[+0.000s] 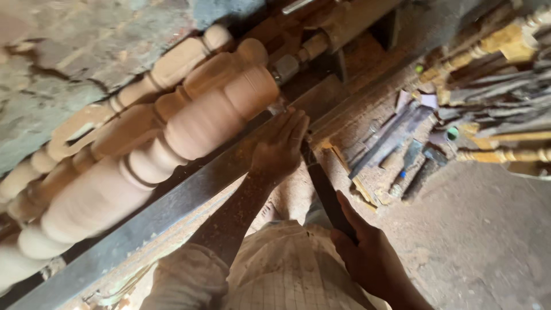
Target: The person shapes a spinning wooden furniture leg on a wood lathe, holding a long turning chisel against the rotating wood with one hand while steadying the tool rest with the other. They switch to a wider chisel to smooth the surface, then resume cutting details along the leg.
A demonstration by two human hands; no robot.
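Observation:
A pale turned wooden spindle point(172, 138) with bulbs and grooves lies along a lathe, running from lower left to upper centre. My left hand point(281, 146) rests on the long metal tool rest point(172, 201), fingers pressing the blade of a dark chisel point(324, 189) near the spindle's right end. My right hand point(367, 252) grips the chisel's handle lower down, close to my checked shirt point(287, 270). The chisel's tip is hidden behind my left fingers.
Finished turned spindles point(143, 86) lie behind the lathe against a rough stone wall. Several chisels and files point(402, 143) lie on the dusty floor to the right, beside yellowish turned legs point(499, 155). Sawdust covers the ground.

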